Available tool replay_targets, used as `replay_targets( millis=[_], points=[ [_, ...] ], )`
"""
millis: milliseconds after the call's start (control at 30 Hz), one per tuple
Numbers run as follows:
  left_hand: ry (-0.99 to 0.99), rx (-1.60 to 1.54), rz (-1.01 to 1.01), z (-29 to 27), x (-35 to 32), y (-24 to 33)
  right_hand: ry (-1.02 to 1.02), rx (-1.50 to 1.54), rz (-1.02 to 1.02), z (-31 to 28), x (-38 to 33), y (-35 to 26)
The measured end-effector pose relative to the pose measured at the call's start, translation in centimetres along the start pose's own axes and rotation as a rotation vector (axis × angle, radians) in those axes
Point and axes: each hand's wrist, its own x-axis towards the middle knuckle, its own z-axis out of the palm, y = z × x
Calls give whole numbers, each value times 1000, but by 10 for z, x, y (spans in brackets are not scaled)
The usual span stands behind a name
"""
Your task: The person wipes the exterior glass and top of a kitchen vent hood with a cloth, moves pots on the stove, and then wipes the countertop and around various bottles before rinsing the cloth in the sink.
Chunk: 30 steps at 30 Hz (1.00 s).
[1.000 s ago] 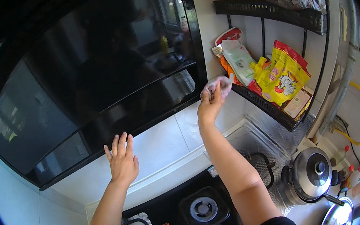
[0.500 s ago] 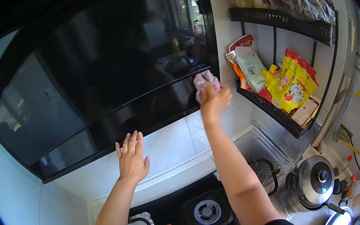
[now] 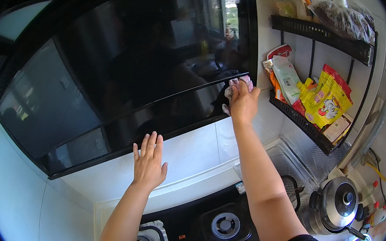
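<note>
A person stands before a glossy black range hood (image 3: 116, 86) that fills the upper left and centre of the frame, both arms reaching up from the lower edge. The right hand (image 3: 243, 102), right of centre, is closed over a crumpled pinkish cloth (image 3: 235, 85) and presses it against the hood's lower front panel near its right edge; only the top of the cloth shows above the fingers, with a pale scrap hanging at the left side of the hand. The left hand (image 3: 149, 162), just left of centre, is open and flat, fingers together and pointing up, its palm resting on the white tiled wall (image 3: 192, 152) with the fingertips at the hood's bottom edge; it holds nothing. Below the arms, along the bottom of the frame, a black gas hob (image 3: 201, 225) shows two round burners. On the right, a black wire rack (image 3: 322, 136) fixed to the wall carries yellow and red snack packets (image 3: 323, 99) on its lower shelf and a bag of dark dried goods (image 3: 342, 18) on the upper one. At the lower right a silver pot with a lid (image 3: 336, 204) sits on the tabletop.
</note>
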Motion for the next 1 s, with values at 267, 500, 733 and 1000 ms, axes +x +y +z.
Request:
replay_targets(
  millis=[267,500,733,1000],
  points=[
    [6,15,-149,3,-4,-5,-258,42,-740,13,-101,-74],
    [-73,79,-233,-9,-16,-24,-443,413,-25,9,-37,-11],
    [-119,27,-227,-12,-13,-22,-422,1913,1015,-13,6,-42],
    [-119,37,-255,-15,-12,-16,-985,1495,1082,-17,-61,-118]
  ],
)
